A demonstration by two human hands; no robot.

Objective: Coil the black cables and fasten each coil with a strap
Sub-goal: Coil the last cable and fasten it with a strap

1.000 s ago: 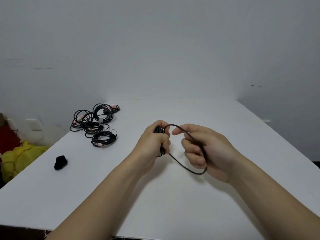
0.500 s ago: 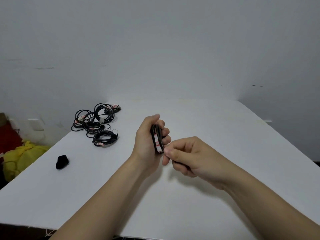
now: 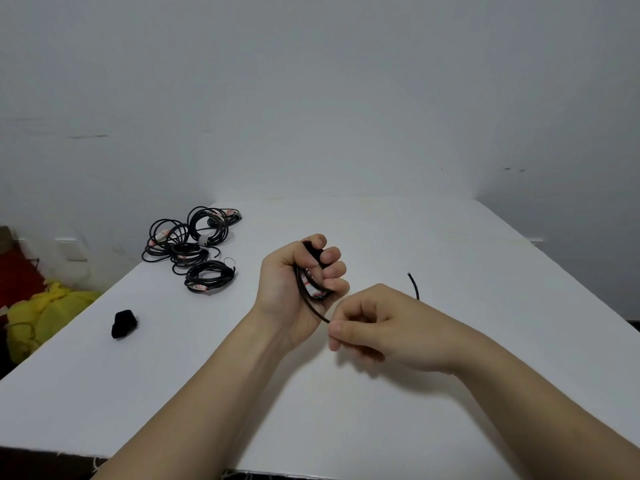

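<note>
The left hand (image 3: 294,289) is raised above the white table (image 3: 346,427), palm turned to the right, and its fingers (image 3: 332,268) are curled tightly round a small coil of black cable (image 3: 300,285). A white and red label on the coil shows between these fingers and the palm. One strand leaves the coil below the little finger and runs down to the right hand (image 3: 391,323), just beside it. There the thumb (image 3: 337,329) and the forefinger pinch the strand, and the other fingers are bent into the palm. The free end of the cable (image 3: 414,285) rises behind the knuckles of the right hand and points upward.

Well to the left of the left fingers and farther from the person, a pile of coiled black cables (image 3: 187,244) lies on the table. A small black object (image 3: 124,323) lies nearer, also to the left; I cannot tell if it is a strap. Beyond the left edge of the table is something yellow (image 3: 48,313).
</note>
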